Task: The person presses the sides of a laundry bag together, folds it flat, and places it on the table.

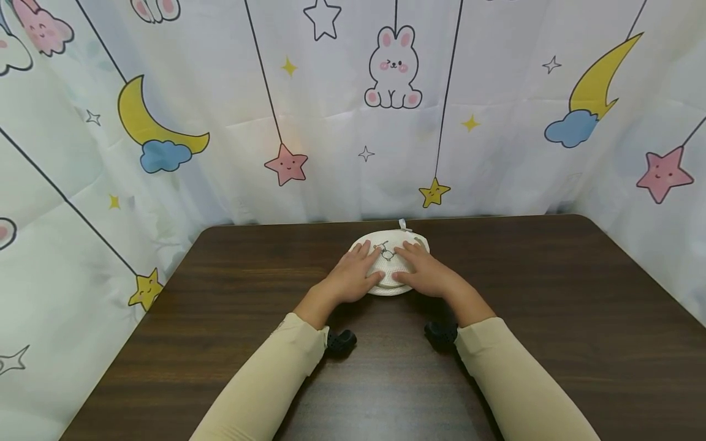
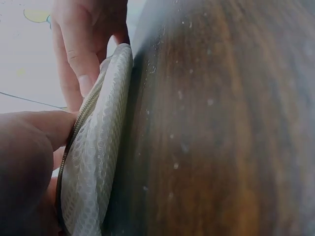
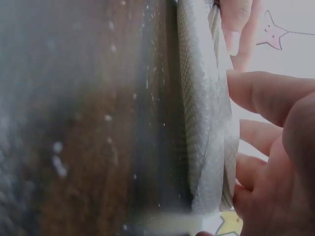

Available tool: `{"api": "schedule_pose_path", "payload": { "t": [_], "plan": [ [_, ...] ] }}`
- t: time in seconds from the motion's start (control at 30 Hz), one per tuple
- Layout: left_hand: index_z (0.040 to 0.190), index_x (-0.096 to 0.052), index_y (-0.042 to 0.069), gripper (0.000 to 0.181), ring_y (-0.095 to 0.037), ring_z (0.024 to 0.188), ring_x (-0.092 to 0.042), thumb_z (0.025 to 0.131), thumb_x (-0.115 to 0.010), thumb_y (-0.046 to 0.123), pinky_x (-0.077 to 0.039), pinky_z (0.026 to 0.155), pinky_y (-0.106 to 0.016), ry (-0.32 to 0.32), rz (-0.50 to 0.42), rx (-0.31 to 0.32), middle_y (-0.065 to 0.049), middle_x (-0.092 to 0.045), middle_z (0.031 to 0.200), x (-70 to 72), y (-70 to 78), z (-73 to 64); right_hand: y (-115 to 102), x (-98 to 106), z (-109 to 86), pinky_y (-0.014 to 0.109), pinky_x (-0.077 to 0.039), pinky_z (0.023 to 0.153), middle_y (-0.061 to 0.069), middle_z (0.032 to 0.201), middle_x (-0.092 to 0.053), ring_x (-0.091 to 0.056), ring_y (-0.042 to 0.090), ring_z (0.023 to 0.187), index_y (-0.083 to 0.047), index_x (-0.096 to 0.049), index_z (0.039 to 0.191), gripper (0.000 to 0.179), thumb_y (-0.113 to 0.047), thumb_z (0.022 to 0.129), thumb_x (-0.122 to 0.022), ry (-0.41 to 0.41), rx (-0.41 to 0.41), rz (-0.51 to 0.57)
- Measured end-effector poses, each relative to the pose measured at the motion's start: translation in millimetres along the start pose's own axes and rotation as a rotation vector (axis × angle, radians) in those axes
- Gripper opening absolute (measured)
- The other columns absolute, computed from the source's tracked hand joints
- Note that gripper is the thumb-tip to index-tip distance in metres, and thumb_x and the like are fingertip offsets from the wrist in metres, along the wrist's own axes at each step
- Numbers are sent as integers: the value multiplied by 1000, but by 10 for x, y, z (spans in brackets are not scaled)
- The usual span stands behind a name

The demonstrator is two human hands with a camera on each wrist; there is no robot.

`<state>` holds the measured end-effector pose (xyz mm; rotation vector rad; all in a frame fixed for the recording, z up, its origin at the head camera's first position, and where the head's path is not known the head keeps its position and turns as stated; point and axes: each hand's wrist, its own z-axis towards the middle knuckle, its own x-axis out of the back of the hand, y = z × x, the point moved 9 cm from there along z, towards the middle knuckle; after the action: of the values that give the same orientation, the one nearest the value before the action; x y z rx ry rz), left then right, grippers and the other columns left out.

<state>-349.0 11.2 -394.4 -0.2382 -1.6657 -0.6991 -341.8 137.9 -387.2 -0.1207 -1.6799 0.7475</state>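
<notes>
A round white mesh pouch with a small line drawing lies flat near the far edge of the table. A short loop sticks up from its far side. My left hand rests on its left part with fingers spread, and my right hand does the same on the right. Along the pouch in the left wrist view runs a brownish zipper. Seen from the right wrist, the pouch looks thin and soft, with fingertips touching its upper face. The hands cover parts of the drawing.
The dark wood-grain table spreads out around the pouch. Behind it and at both sides hangs a white curtain printed with moons, stars and rabbits. Dark straps with black devices sit at both wrists, by the cream sleeves.
</notes>
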Motion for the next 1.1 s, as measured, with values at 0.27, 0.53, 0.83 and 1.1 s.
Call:
{"api": "schedule_pose_path", "payload": {
  "t": [0.27, 0.53, 0.83, 1.1],
  "plan": [
    [158, -22, 14, 63, -32, 153, -9, 105, -39, 43, -11, 123, -48, -15, 1, 1, -11, -11, 166, -7, 7, -5, 16, 68, 49, 59, -24, 115, 24, 155, -33, -26, 43, 145, -3, -44, 146, 55, -27, 98, -58, 43, -1, 9],
    [158, -20, 13, 62, -34, 152, -7, 106, -39, 41, -9, 123, -49, -9, 6, -2, -6, -14, 165, -16, 19, 4, 0, 110, 52, 64, -26, 112, 24, 153, -38, -28, 48, 142, -4, -48, 143, 57, -33, 95, -62, 74, -15, 21],
    [159, -18, 15, 62, -32, 153, -5, 106, -37, 42, -7, 122, -51, -34, -30, 28, -5, -16, 165, -41, 16, 15, 51, 65, 106, 61, -29, 112, 23, 152, -40, -30, 44, 143, -5, -47, 144, 57, -34, 96, -59, 35, -80, -7],
    [159, -17, 16, 63, -31, 153, -3, 106, -37, 42, -6, 123, -51, -34, -37, 37, -5, -14, 166, -35, 20, 13, 24, 82, 88, 61, -28, 113, 24, 152, -39, -29, 44, 144, -4, -47, 144, 57, -33, 96, -59, 46, -72, -3]
  ]
}}
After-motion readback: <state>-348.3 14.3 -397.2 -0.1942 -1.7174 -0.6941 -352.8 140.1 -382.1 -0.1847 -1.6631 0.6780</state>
